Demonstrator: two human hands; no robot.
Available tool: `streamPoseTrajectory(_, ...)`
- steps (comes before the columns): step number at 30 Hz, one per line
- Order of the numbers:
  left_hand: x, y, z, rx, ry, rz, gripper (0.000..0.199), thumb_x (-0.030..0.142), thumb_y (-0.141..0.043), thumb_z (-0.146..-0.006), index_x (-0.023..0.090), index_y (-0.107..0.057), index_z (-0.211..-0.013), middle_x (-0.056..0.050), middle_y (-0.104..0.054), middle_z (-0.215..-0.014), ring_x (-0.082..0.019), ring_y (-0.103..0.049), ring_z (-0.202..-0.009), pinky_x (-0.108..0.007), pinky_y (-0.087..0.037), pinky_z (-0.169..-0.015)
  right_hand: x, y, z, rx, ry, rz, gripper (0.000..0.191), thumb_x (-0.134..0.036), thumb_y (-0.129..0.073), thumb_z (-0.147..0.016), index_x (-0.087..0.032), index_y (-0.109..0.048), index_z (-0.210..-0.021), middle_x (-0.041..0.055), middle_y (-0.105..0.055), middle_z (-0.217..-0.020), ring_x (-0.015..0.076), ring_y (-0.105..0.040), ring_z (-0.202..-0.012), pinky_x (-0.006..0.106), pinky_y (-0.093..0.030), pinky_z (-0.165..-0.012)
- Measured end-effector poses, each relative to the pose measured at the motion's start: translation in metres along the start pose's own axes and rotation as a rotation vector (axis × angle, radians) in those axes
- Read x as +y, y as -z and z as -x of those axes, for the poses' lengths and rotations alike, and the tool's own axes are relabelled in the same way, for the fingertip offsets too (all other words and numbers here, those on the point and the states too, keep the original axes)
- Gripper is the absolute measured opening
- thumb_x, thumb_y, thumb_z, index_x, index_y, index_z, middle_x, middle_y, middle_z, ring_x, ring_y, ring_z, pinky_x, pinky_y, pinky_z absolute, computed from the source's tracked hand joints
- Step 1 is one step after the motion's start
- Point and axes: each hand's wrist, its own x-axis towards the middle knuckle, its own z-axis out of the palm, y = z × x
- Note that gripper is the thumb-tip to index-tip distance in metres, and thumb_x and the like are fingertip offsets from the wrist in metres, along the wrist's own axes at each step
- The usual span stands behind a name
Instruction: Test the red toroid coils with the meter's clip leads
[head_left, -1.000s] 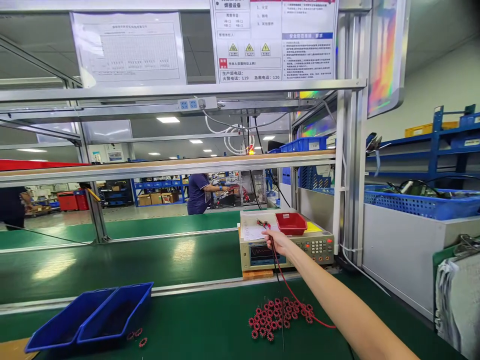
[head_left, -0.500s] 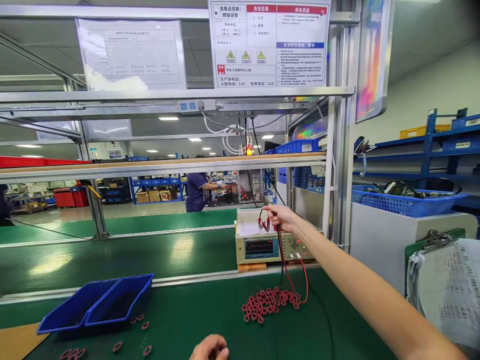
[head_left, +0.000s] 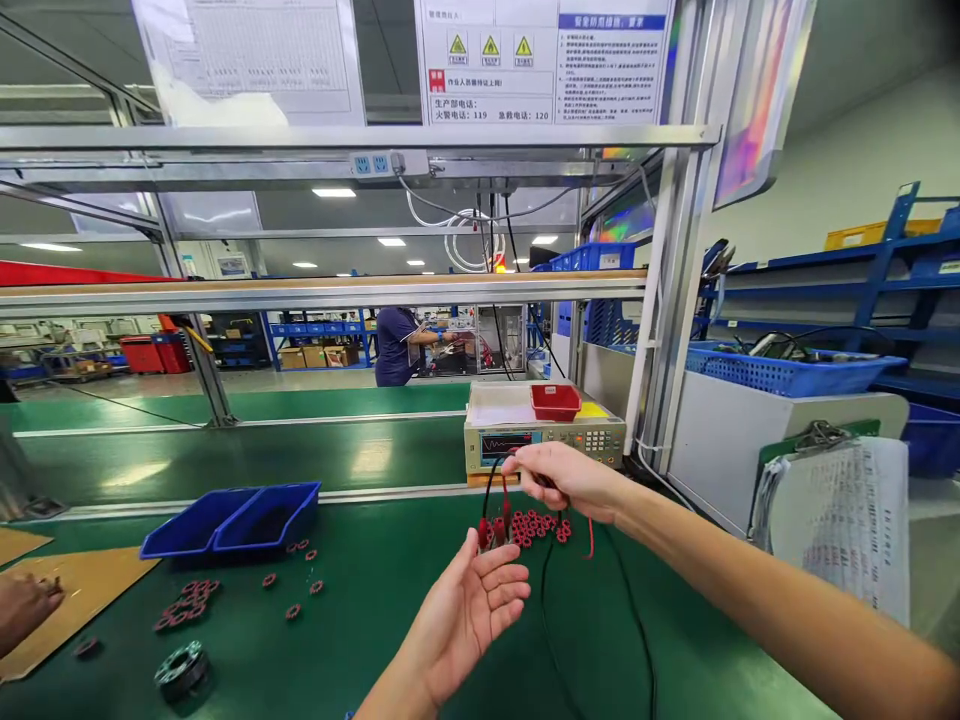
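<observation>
Risk: the red clips point(head_left: 500, 531) dangle free near frame centre, so a swing of their leads point(head_left: 489, 482) could snag the red coils point(head_left: 531, 527) just right of them in frame. Right hand point(head_left: 555, 475), right of centre, is closed around the leads, clips hanging below and left of that grip. Left hand point(head_left: 472, 615), lower centre, is palm up, fingers uncurled, just below the clips; contact unclear.

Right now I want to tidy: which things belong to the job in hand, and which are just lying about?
Likely in the job:
leads, in the right hand
clips, by the left hand
tester
coils

Seemingly just lying about:
red tray
clipboard
blue basket
</observation>
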Motion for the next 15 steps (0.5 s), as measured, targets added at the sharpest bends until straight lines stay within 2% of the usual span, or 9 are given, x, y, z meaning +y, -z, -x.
streamPoseTrajectory(4, -0.01, 0.011, 0.012, 0.045, 0.059, 0.158, 0.058, 0.051, -0.044, -0.089, -0.004, -0.058, -0.103, -0.02, -0.068, -0.089, -0.023, -0.069, -0.076, -0.029, -0.056, -0.068, 0.013, -0.028, 0.028, -0.174, -0.06, 0.148, 0.025, -0.033, -0.042, -0.088, -0.013, -0.057, -0.084, -0.0064, -0.048, -0.047, 0.0036, -0.029, -0.034, 0.014, -0.021, -0.033)
streamPoseTrajectory(7, -0.019, 0.019, 0.016, 0.104, -0.032, 0.26, 0.043, 0.039, -0.044, -0.092, -0.002, -0.06, -0.092, -0.019, -0.069, -0.085, -0.021, -0.069, -0.075, -0.028, -0.056, -0.07, 0.03, -0.047, 0.052, -0.26, -0.132, 0.326, 0.019, -0.027, -0.04, -0.087, -0.015, -0.053, -0.079, -0.0063, -0.049, -0.047, 0.0044, -0.034, -0.035, 0.014, -0.027, -0.036)
streamPoseTrajectory(11, -0.034, 0.032, 0.017, 0.348, -0.169, 0.288, 0.018, 0.015, -0.046, -0.092, 0.004, -0.059, -0.084, -0.014, -0.07, -0.079, -0.016, -0.07, -0.068, -0.022, -0.056, -0.063, 0.066, -0.065, 0.086, -0.347, -0.291, 0.512, 0.015, -0.023, -0.038, -0.085, -0.019, -0.05, -0.077, -0.0057, -0.05, -0.051, 0.0063, -0.04, -0.038, 0.015, -0.029, -0.038)
streamPoseTrajectory(13, -0.043, 0.04, 0.018, 0.452, -0.197, 0.246, 0.012, 0.009, -0.047, -0.09, 0.005, -0.058, -0.089, -0.014, -0.07, -0.079, -0.015, -0.07, -0.066, -0.021, -0.056, -0.059, 0.087, -0.069, 0.099, -0.335, -0.249, 0.653, 0.014, -0.02, -0.042, -0.082, -0.019, -0.049, -0.069, -0.0041, -0.051, -0.056, 0.0074, -0.045, -0.047, 0.016, -0.028, -0.043)
streamPoseTrajectory(15, -0.053, 0.047, 0.019, 0.502, -0.208, 0.191, 0.01, 0.006, -0.048, -0.089, 0.005, -0.057, -0.093, -0.014, -0.07, -0.079, -0.016, -0.07, -0.064, -0.022, -0.057, -0.059, 0.109, -0.068, 0.111, -0.307, -0.209, 0.776, 0.01, -0.019, -0.048, -0.077, -0.019, -0.051, -0.067, -0.0026, -0.054, -0.062, 0.0099, -0.05, -0.057, 0.017, -0.029, -0.047)
